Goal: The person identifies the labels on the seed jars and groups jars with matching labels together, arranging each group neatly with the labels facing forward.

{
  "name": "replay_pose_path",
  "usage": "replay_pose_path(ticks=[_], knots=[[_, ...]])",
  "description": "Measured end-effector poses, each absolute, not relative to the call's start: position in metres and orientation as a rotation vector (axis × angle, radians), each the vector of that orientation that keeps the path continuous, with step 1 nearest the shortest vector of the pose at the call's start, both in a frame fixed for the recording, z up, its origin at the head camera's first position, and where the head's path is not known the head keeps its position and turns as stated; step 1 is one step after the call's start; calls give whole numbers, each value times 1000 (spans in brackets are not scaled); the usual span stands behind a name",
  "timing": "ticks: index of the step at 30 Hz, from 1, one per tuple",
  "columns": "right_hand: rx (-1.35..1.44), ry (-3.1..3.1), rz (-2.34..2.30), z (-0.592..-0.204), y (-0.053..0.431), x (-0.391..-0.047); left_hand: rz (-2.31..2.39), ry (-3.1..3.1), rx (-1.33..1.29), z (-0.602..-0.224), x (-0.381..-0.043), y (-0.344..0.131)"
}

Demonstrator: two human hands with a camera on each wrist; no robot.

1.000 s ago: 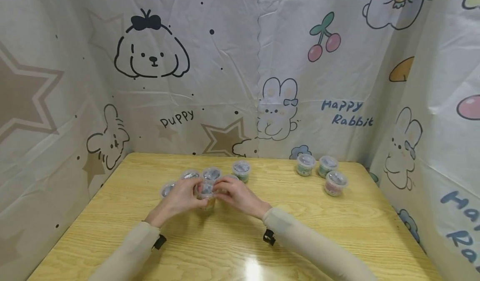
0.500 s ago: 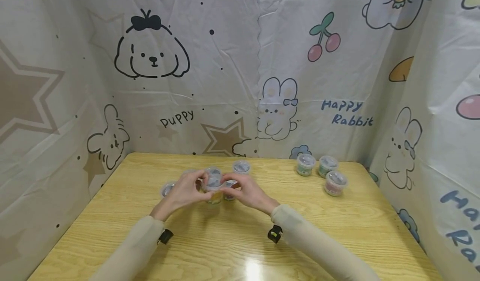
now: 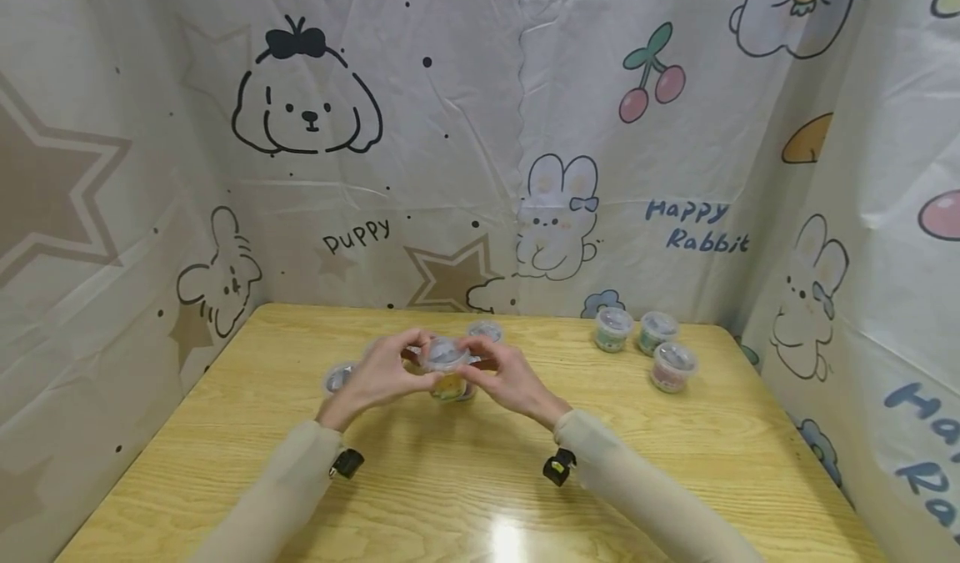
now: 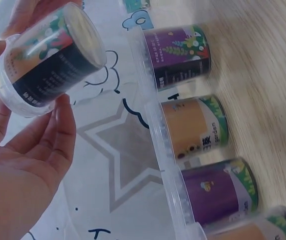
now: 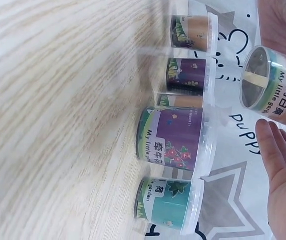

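- Orange cup (image 4: 48, 62) has moved rightward, lifted above the counter (image 3: 450, 488) between left hand (image 3: 384, 373) and right hand (image 3: 516, 378), both curled, pinching its lid (image 3: 446, 351).
- That lid could pop off if squeezed unevenly.
- Purple cup (image 5: 175, 140) near the right hand could topple if bumped.

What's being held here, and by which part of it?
An orange-labelled cup, held around its lidded end by both the left hand and right hand.
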State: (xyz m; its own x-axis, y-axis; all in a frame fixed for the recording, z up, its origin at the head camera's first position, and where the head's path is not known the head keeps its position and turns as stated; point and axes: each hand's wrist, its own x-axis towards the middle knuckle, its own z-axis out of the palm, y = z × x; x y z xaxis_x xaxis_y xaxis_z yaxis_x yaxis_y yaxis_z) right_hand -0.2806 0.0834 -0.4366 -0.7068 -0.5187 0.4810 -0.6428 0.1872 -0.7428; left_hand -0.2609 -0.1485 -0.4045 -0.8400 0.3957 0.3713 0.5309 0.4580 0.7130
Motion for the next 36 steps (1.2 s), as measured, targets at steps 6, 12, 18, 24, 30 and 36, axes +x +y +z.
replay_pose_path(ticks=[6,12,18,24,30,36], knots=[[1105,-2290,1556,-435,91,-279,-1460,-2506,-817,-404,-262,-140],[1086,-2250,1548,-438,95,-280,-1460,-2467,-774,-408,-262,-132],[1009,-2237,1513,-436,99,-280,-1435,-2437,-713,-408,-263,-122],[944,-2244,1563,-433,103,-281,-1429,-2394,-674,-406,-262,-116],[978,-2249,1593,-433,110,-281,-1479,-2342,-734,-408,-262,-113],[957,-2288,1599,-431,117,-281,-1604,-2346,-762,-407,-266,-111]])
